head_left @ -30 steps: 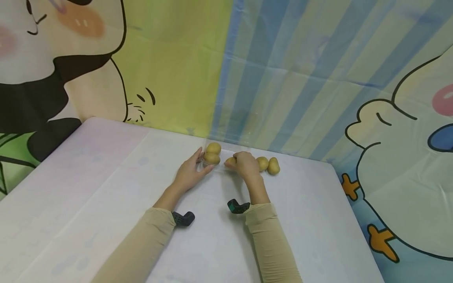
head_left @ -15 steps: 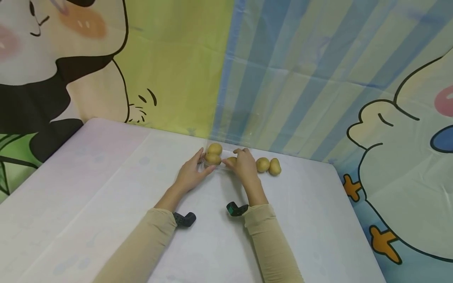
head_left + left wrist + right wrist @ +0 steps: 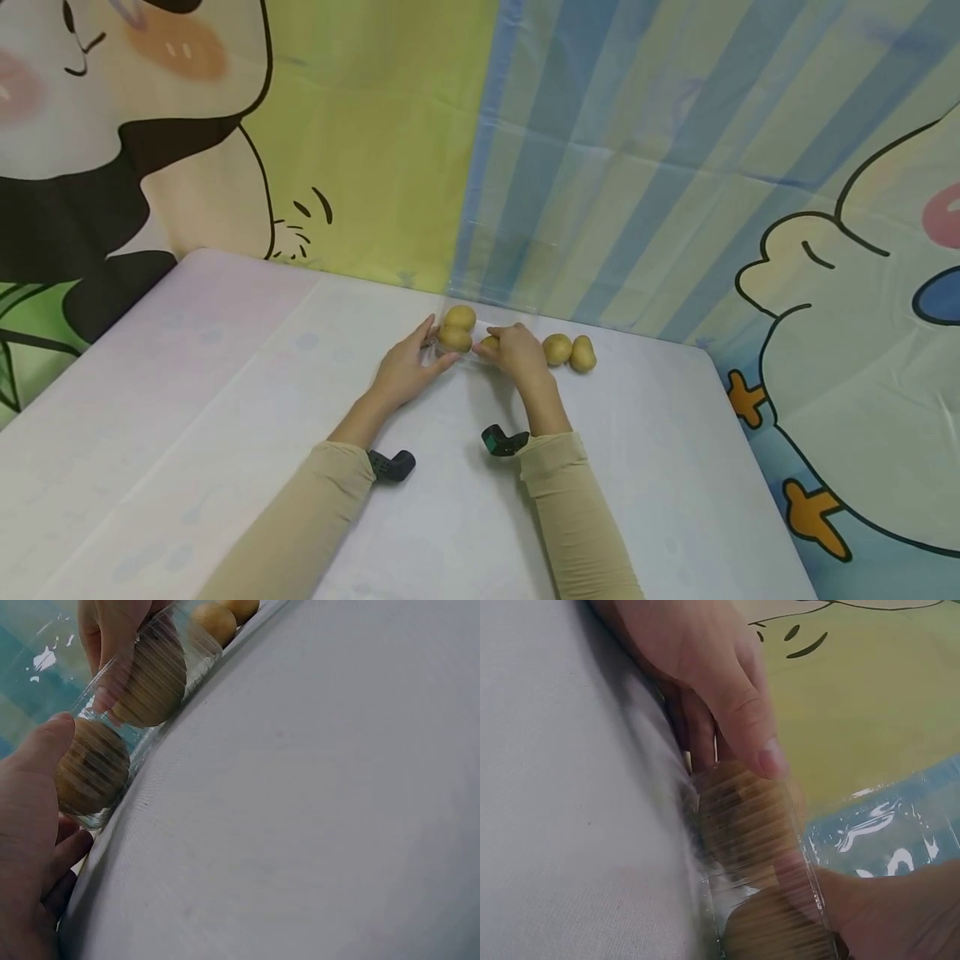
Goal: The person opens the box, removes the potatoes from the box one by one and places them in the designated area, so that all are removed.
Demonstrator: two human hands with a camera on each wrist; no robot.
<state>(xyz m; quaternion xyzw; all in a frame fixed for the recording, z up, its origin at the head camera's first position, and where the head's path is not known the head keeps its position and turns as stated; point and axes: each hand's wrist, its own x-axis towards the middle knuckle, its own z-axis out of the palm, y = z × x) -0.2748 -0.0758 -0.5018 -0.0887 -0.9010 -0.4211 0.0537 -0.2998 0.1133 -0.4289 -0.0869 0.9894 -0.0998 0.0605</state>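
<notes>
Left hand (image 3: 405, 368) gripping box (image 3: 136, 741), right (image 3: 520, 354) pinching potato (image 3: 491, 342)

Observed clear plastic box (image 3: 201, 666) with ribbed wall, near far edge of white table (image 3: 645, 408), gripped at left end by left hand (image 3: 405, 367). Contains two yellow-brown potatoes (image 3: 454, 339) at left, one behind the other. Also contains third potato (image 3: 490, 342) to their right, pinched by right hand (image 3: 522, 357). Noted two loose potatoes (image 3: 557, 349) outside, farther right, side by side.
</notes>
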